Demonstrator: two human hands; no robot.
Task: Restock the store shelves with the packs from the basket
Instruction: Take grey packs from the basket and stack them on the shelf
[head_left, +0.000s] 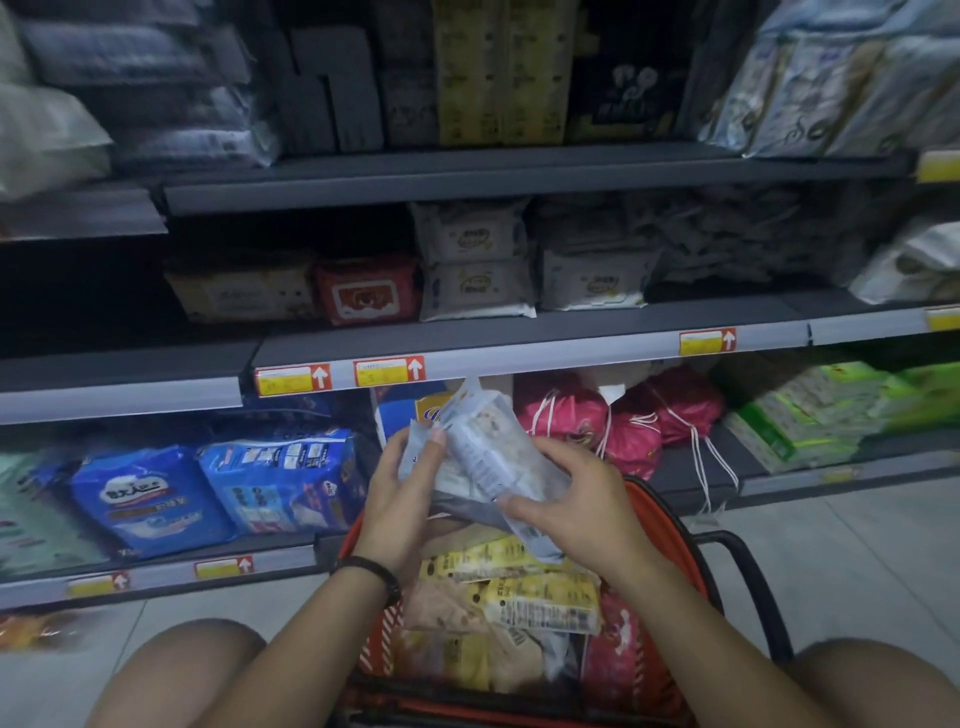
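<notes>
A pale blue-white pack (485, 457) is held tilted above the red basket (680, 545). My left hand (402, 493) grips its left side, thumb on the front. My right hand (574, 501) holds its lower right end, fingers curled round it. Inside the basket lie several more packs, among them yellow ones (519, 587) and a pink one (615, 644). The middle shelf (519, 338) carries white packs (478, 286) and a red pack (369, 291), with a dark gap at its left.
The bottom shelf holds blue packs (218, 488), pink drawstring bags (613, 421) and green packs (810, 415). The top shelf (467, 171) is stocked with dark and yellow boxes. The basket's black handle (748, 566) sticks out to the right. My knees frame the basket on the tiled floor.
</notes>
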